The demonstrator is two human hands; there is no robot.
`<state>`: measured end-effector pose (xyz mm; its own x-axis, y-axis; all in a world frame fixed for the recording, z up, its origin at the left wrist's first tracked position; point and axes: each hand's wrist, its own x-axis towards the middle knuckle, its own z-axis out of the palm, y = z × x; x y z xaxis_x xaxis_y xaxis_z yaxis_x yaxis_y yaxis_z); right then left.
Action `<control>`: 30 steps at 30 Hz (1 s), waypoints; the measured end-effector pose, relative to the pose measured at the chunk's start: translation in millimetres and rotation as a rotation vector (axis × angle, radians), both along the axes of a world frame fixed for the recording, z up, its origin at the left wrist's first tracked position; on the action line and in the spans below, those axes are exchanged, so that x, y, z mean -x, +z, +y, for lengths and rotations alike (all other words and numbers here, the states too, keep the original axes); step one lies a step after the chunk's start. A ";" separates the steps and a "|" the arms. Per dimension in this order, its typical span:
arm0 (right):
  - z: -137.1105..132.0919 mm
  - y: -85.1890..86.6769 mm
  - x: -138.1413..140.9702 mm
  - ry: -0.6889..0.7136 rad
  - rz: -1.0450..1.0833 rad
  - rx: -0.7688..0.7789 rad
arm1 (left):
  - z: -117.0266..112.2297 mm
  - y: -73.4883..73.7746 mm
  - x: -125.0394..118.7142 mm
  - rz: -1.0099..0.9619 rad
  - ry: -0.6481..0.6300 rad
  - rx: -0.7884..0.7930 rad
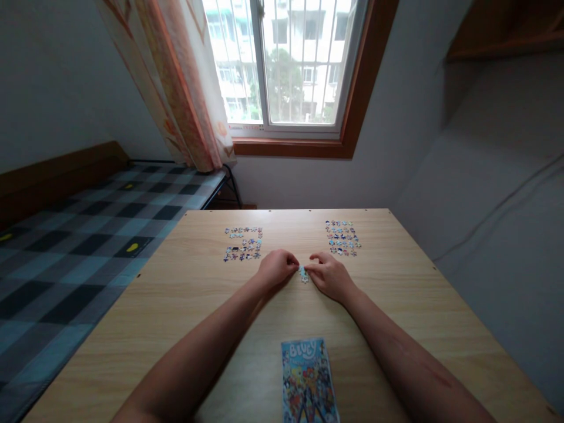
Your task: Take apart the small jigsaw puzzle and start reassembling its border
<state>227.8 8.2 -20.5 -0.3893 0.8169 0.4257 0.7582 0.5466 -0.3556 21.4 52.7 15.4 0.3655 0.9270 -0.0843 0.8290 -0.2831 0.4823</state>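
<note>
My left hand (277, 268) and my right hand (329, 275) meet at the middle of a light wooden table (176, 305). Both are closed in a pinch around small light-blue jigsaw pieces (303, 274) lying between their fingertips on the tabletop. A group of loose jigsaw pieces (243, 244) is laid out in rows beyond my left hand. A second group of pieces (342, 237) lies beyond my right hand. A colourful cartoon picture card (308, 382) lies flat near the table's front edge, between my forearms.
A bed with a grey and black checked cover (66, 258) stands against the table's left side. Behind the table are a barred window (291, 64), a patterned curtain (185, 82) and a grey wall (493, 194) on the right.
</note>
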 end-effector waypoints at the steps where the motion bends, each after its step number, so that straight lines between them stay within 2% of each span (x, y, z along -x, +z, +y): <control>1: -0.3 0.2 0.4 0.000 -0.003 0.001 | -1.1 -0.1 -0.4 0.000 0.009 -0.010; 10: -1.9 4.2 2.1 -0.032 -0.025 0.011 | -4.6 2.2 -6.9 0.032 0.040 -0.056; 18: -1.0 -0.8 -1.0 -0.043 -0.018 0.007 | -7.8 -1.4 -11.3 0.034 0.066 -0.114; 22: -2.9 -0.7 -0.8 -0.047 -0.015 0.006 | -9.0 -2.8 -11.7 -0.032 0.072 -0.144; 24: -3.5 -0.5 -0.9 -0.047 0.014 -0.002 | -3.7 1.3 -3.2 -0.088 0.090 -0.165; 26: -3.5 -0.8 -1.2 -0.052 0.055 -0.018 | 7.6 10.6 16.1 -0.102 0.140 -0.214; 30: -2.2 -2.2 -1.1 -0.054 0.112 -0.048 | 42.1 36.7 82.9 0.051 0.324 -0.329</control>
